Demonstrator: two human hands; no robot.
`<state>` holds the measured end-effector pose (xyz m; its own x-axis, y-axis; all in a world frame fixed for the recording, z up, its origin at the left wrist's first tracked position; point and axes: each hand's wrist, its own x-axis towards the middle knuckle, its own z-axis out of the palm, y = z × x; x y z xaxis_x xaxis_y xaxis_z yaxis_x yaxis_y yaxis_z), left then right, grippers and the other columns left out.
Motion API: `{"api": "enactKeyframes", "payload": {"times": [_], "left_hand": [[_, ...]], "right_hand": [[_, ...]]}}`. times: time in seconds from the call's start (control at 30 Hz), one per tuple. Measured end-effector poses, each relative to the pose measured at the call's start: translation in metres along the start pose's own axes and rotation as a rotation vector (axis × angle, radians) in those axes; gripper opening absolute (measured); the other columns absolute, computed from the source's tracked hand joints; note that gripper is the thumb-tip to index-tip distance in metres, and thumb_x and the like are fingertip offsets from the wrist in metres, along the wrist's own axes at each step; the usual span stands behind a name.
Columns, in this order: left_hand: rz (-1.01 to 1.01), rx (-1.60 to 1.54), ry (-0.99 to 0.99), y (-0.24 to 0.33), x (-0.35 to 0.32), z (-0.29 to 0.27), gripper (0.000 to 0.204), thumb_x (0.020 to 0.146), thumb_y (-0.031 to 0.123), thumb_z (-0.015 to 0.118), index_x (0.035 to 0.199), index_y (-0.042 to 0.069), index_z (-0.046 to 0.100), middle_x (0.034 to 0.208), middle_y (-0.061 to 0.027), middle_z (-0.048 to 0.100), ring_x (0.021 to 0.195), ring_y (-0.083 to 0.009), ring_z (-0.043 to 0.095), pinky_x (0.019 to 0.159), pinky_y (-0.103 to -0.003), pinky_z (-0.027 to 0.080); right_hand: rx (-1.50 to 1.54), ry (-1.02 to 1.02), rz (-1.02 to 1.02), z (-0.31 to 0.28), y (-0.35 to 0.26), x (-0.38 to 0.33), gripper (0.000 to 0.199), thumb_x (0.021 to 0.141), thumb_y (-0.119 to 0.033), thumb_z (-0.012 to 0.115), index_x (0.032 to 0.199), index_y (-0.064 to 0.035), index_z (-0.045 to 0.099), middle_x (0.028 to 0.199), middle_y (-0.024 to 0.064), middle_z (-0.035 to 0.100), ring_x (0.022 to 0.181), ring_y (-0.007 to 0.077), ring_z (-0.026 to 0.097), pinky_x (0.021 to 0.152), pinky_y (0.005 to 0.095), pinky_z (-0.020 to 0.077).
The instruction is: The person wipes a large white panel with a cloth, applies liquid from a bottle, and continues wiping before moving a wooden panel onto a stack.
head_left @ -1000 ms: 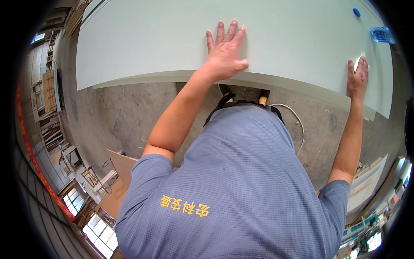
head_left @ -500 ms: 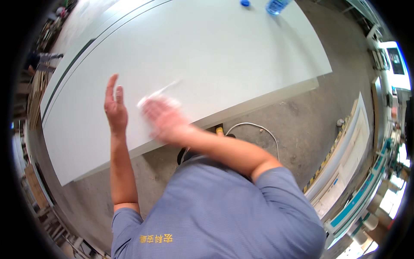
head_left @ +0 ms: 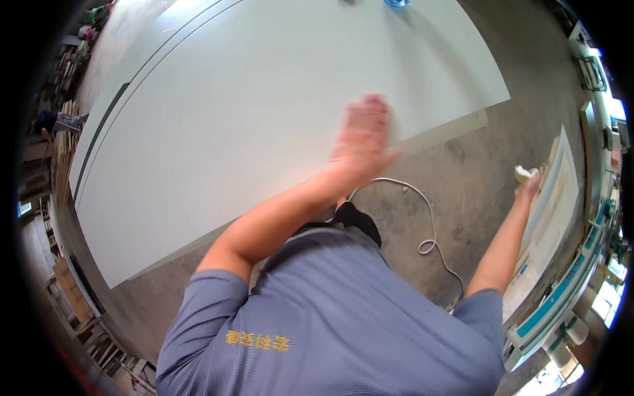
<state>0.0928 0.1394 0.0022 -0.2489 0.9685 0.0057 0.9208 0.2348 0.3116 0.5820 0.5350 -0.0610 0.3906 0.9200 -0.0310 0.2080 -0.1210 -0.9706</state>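
White and crumpled, a wad (head_left: 523, 174) is gripped in the right hand (head_left: 528, 189), with the fingers closed around it. Both are held out to the right, well apart from the panel (head_left: 251, 119), above the floor (head_left: 485, 165) and near a leaning board (head_left: 551, 204); whether the board is touched cannot be told.

Most of the upper view is taken up by the panel, which is pale, smooth and laid flat. Its left part is crossed by a dark strip (head_left: 119, 102) and thin curved lines. Beneath its near edge, a second sheet (head_left: 456, 132) is partly exposed.

Near that edge, the left hand (head_left: 364, 135) is blurred; its fingers are stretched out and held open, pointed away from the body. Whether the panel is touched by them cannot be told.

At the top, a blue bottle (head_left: 397, 2) is cut off by the frame. A pale hose (head_left: 422, 198) is looped across the floor. At far left, another person (head_left: 71, 121) is partly shown beside stacked boards (head_left: 64, 165).
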Motion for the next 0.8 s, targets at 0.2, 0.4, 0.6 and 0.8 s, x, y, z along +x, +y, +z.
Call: {"api": "enactKeyframes", "payload": {"times": [0.2, 0.4, 0.6, 0.8], "left_hand": [[0.618, -0.301, -0.269, 0.068, 0.109, 0.015, 0.088, 0.099, 0.060, 0.052, 0.163, 0.004, 0.029, 0.172, -0.0145, 0.024, 0.160, -0.0295, 0.018, 0.130, -0.048, 0.009], [-0.086, -0.002, 0.160, -0.114, 0.150, -0.015, 0.081, 0.103, 0.055, 0.043, 0.162, 0.002, 0.028, 0.172, -0.0142, 0.023, 0.160, -0.0295, 0.019, 0.130, -0.048, 0.012], [-0.821, 0.137, 0.225, -0.303, 0.056, -0.073, 0.082, 0.105, 0.054, 0.039, 0.164, 0.001, 0.020, 0.173, -0.0187, 0.016, 0.161, -0.0319, 0.011, 0.129, -0.053, 0.008], [-0.209, 0.204, 0.177, -0.231, 0.097, -0.059, 0.072, 0.107, 0.043, 0.039, 0.167, 0.009, 0.017, 0.175, -0.0126, 0.011, 0.162, -0.0314, 0.007, 0.130, -0.053, 0.005]], "right_hand": [[-0.059, -0.060, -0.431, 0.077, -0.051, -0.050, 0.062, 0.107, -0.038, 0.045, 0.152, 0.0044, 0.043, 0.153, 0.0205, 0.049, 0.138, 0.0356, 0.053, 0.115, 0.0458, 0.0408], [-0.848, -0.832, -1.154, 0.244, -0.067, -0.191, 0.077, 0.107, -0.048, 0.045, 0.164, -0.0003, 0.024, 0.172, 0.0180, 0.022, 0.160, 0.0337, 0.015, 0.130, 0.0449, 0.0075], [-0.930, -0.857, -1.476, 0.349, -0.092, -0.330, 0.083, 0.106, -0.057, 0.040, 0.165, -0.0020, 0.020, 0.173, 0.0150, 0.018, 0.160, 0.0347, 0.013, 0.130, 0.0513, 0.0056], [-0.883, -0.765, -1.266, 0.373, -0.114, -0.419, 0.080, 0.102, -0.046, 0.046, 0.163, -0.0002, 0.024, 0.172, 0.0206, 0.019, 0.159, 0.0387, 0.014, 0.129, 0.0534, 0.0080]]}}
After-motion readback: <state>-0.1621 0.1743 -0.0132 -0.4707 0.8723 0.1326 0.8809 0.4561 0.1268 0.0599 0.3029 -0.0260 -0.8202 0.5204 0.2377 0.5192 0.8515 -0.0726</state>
